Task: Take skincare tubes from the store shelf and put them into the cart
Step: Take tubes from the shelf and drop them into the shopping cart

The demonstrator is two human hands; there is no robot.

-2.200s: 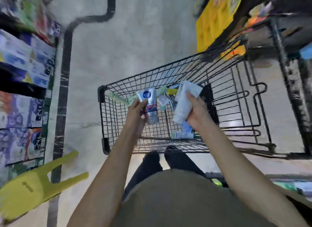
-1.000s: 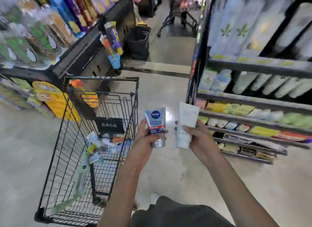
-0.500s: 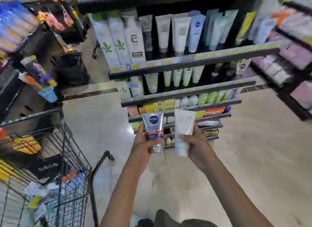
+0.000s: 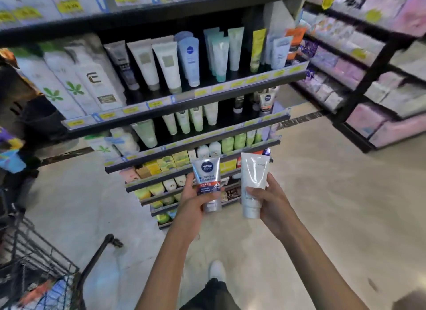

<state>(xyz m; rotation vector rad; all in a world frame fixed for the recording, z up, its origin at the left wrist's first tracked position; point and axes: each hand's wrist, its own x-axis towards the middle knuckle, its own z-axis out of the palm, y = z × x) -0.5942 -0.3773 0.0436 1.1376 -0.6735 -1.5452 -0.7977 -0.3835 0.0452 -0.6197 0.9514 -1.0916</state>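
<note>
My left hand [image 4: 192, 200] grips a silver and blue Nivea Men tube [image 4: 207, 182], held upright with its cap down. Beside it, my right hand [image 4: 269, 199] holds a white tube [image 4: 253, 182], also cap down. Both tubes are raised in front of the lower tiers of the store shelf [image 4: 184, 102], which carries rows of standing skincare tubes and boxes. The black wire cart [image 4: 41, 270] shows only at the bottom left corner, apart from my hands, with several products lying in its basket.
A second shelf unit [image 4: 368, 79] with pink and purple packs runs along the right. Pale bare floor lies between the two units and under my arms. My white shoe [image 4: 216, 269] is below. Dark display stands [image 4: 20, 116] crowd the left edge.
I turned away from the cart toward the shelf, still holding both tubes. The cart slid from the centre to the bottom left corner, and the shelf now fills the view, closer than half a second ago.
</note>
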